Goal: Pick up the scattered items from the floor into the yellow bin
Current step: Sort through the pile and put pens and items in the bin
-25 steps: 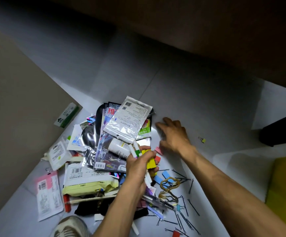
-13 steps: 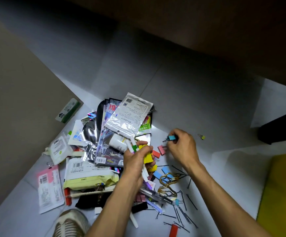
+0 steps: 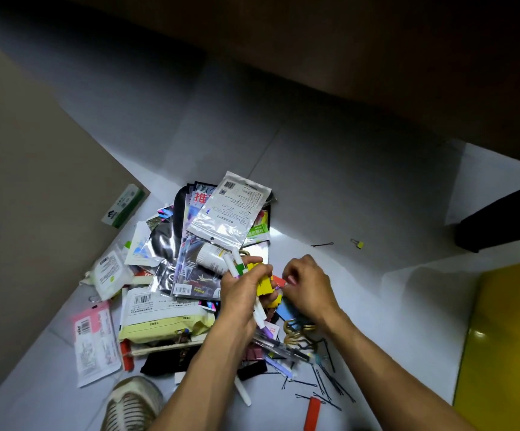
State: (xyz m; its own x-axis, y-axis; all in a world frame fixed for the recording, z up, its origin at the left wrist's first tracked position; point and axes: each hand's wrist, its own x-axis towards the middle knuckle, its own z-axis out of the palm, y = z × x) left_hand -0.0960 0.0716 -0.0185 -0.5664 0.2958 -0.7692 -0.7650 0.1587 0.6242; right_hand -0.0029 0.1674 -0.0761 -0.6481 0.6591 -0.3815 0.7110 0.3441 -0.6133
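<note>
Fingers (image 3: 254, 273) curled — left hand (image 3: 240, 293) gripping markers (image 3: 237, 269) | right hand (image 3: 307, 287) curled (contents hidden)

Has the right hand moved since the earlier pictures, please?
Yes. The right hand has drawn back from the open white floor toward the left hand's bundle, beside the silver foil pouch.

floor (image 3: 330, 169): pale tiles | packet pile (image 3: 190, 275) | bobby pins (image 3: 327, 384) | binder clip (image 3: 358, 243)

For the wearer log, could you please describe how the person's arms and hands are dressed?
Both forearms are bare, with no sleeves in view. The left hand and right hand wear no gloves; no watch, ring or wristband shows on either.
</note>
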